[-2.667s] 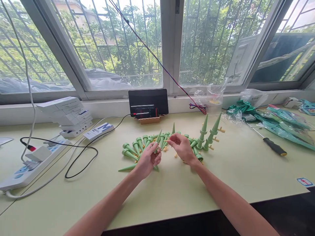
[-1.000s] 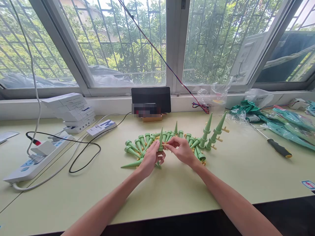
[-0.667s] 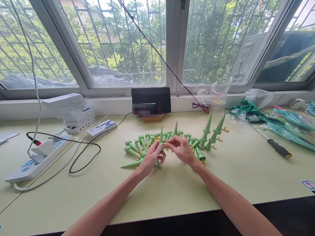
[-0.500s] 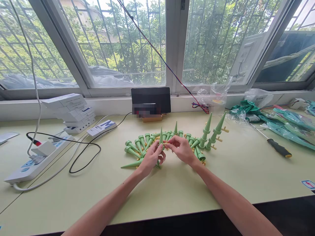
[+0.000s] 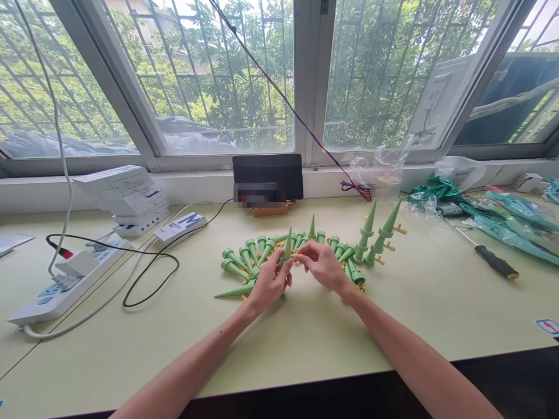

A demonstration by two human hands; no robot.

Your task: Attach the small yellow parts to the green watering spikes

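My left hand [image 5: 269, 284] is closed around a green plastic plant watering spike [image 5: 288, 244], its point upward and leaning slightly right. At the spike's side, my right hand [image 5: 324, 267] pinches a small yellow valve [image 5: 294, 255], mostly covered by the fingertips. Around both hands lies an arc of similar green spikes [image 5: 234, 266] with yellow valves, several partly hidden. One loose spike [image 5: 233, 291] lies beside my left wrist, pointing left. To the right, two stacks of nested spikes [image 5: 379, 244] stand tilted, with yellow valves sticking out of the right-hand one.
On the left are a power strip [image 5: 48, 302], cables, a flat white box [image 5: 180, 228] and stacked white boxes [image 5: 124, 195]. A black screen [image 5: 267, 174] stands by the window. A screwdriver [image 5: 495, 262] and plastic-bagged green items [image 5: 510, 224] lie at right.
The held spike has tipped slightly to the right, and my left hand has turned a little with it. My right hand has barely moved and keeps its pinch.
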